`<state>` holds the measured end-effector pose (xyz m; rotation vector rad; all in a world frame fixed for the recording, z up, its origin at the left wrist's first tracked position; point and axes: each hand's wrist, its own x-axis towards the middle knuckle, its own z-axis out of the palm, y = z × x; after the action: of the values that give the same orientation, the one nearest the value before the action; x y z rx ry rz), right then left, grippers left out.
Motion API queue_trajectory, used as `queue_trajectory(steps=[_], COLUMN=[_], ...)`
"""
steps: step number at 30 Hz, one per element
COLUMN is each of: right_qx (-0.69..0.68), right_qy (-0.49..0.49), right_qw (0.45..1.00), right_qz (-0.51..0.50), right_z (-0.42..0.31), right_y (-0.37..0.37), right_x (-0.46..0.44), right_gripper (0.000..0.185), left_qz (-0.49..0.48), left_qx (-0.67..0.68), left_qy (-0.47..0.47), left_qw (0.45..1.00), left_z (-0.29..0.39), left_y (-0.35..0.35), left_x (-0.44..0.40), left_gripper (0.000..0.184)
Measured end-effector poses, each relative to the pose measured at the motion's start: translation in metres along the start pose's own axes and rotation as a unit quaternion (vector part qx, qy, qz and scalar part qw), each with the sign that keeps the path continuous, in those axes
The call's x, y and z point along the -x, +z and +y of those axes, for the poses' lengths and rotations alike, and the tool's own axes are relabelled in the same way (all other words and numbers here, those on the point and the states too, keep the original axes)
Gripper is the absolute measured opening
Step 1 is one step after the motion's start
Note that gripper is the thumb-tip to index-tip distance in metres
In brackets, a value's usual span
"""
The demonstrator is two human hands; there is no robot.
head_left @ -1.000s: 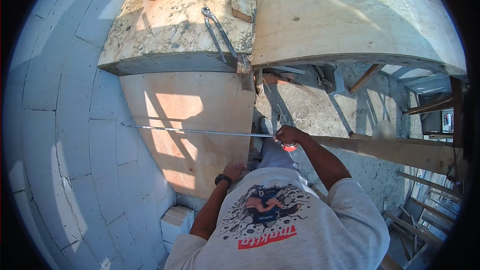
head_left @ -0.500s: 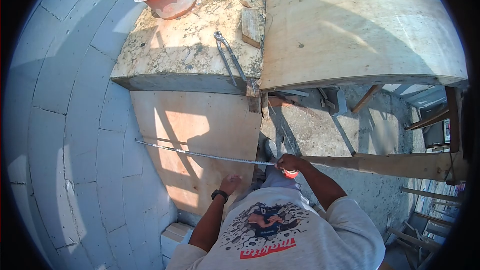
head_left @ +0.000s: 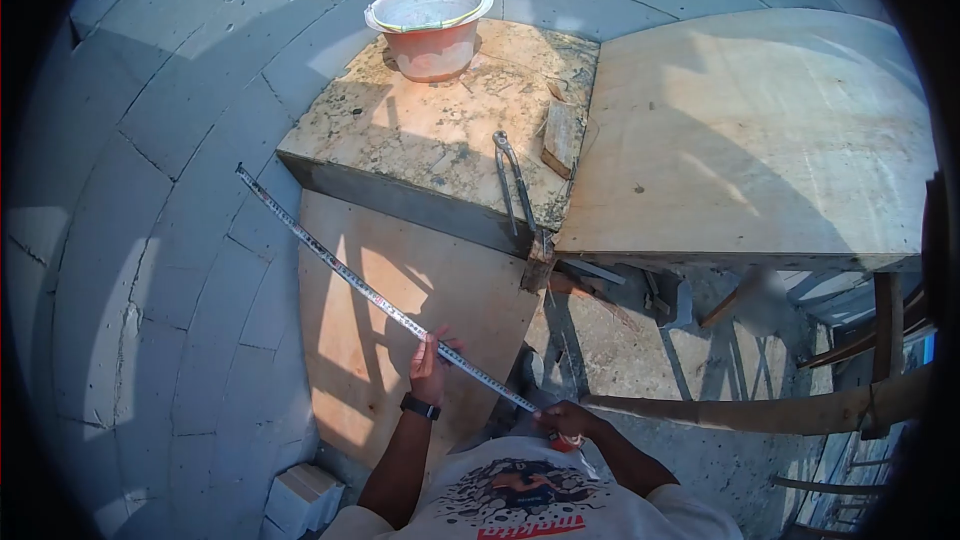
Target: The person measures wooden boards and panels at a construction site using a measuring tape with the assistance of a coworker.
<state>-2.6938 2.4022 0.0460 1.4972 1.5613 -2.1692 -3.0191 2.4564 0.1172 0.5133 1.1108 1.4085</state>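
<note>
Above plywood panel (head_left: 470, 305): left hand (head_left: 427, 368), fingers pinching tape blade (head_left: 340, 268); right hand (head_left: 562, 420), fingers clasped round red case (head_left: 563, 445); tilting could buckle far span

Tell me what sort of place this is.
Most likely a building site: the bare block wall, the rough wooden panel and the drawn-out tape measure all point to construction work.

Along the measuring tape (head_left: 395, 313), printed marks are looking too small to read. At its lower end, the right hand (head_left: 566, 422) is hiding most of the red case (head_left: 563, 445). Below the tape, a shirt (head_left: 660, 514) is running off the picture's bottom edge. Well right of the tape, a blurred smudge (head_left: 765, 288) is obscuring a wooden prop's (head_left: 720, 307) upper end.
</note>
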Motion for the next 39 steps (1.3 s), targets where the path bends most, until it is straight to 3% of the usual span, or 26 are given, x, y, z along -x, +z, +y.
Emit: queue_trajectory(steps=[8, 14, 18, 19, 20, 22, 25, 28, 31, 34, 35, 36, 39], right_qx=[-0.098, -0.159, -0.169, -0.157, -0.144, -0.138, -0.125, -0.06, 0.064, 0.307, 0.346, 0.363, 0.2], right_qy=[-0.132, -0.187, -0.217, -0.217, -0.217, -0.197, -0.161, -0.143, -0.101, -0.017, 0.046, 0.098, 0.209], right_qw=[0.986, 0.969, 0.96, 0.963, 0.965, 0.971, 0.979, 0.986, 0.989, 0.947, 0.934, 0.925, 0.957], right_qz=[-0.019, -0.019, -0.043, -0.039, -0.037, -0.015, 0.014, 0.065, 0.087, 0.097, 0.082, 0.056, -0.021], right_z=[-0.088, -0.121, -0.151, -0.147, -0.146, -0.153, -0.151, -0.125, -0.106, -0.1, -0.073, -0.043, 0.065], right_y=[0.028, 0.035, 0.034, 0.033, 0.032, 0.033, 0.029, 0.018, 0.002, -0.01, -0.014, -0.016, -0.013], right_x=[-0.022, -0.04, -0.029, -0.033, -0.036, -0.027, -0.022, -0.028, -0.032, -0.019, -0.029, -0.038, -0.05], right_gripper=[0.054, 0.052, 0.046, 0.046, 0.046, 0.049, 0.051, 0.051, 0.061, 0.075, 0.088, 0.089, 0.093], left_qz=[-0.197, -0.248, -0.23, -0.27, -0.268, -0.26, -0.248, -0.157, -0.207, -0.321, -0.344, -0.368, -0.373], left_qx=[-0.094, 0.01, -0.009, -0.07, -0.071, -0.072, -0.12, -0.19, -0.288, -0.471, -0.454, -0.437, -0.452], left_qy=[-0.029, -0.128, -0.072, 0.013, -0.034, -0.124, -0.13, -0.14, -0.204, -0.256, -0.269, -0.281, -0.263], left_qw=[0.975, 0.96, 0.97, 0.96, 0.96, 0.955, 0.952, 0.959, 0.912, 0.781, 0.777, 0.771, 0.766], left_z=[0.017, -0.04, -0.062, -0.065, -0.068, -0.048, -0.053, -0.065, -0.058, -0.046, -0.048, -0.051, -0.099], left_y=[0.028, 0.0, 0.001, -0.001, -0.006, -0.004, -0.023, -0.044, -0.049, -0.036, -0.036, -0.035, -0.063], left_x=[0.023, 0.065, 0.091, 0.084, 0.088, 0.101, 0.092, 0.09, 0.088, 0.093, 0.092, 0.093, 0.097], left_gripper=[0.054, 0.084, 0.087, 0.087, 0.087, 0.087, 0.085, 0.082, 0.084, 0.085, 0.085, 0.086, 0.087])
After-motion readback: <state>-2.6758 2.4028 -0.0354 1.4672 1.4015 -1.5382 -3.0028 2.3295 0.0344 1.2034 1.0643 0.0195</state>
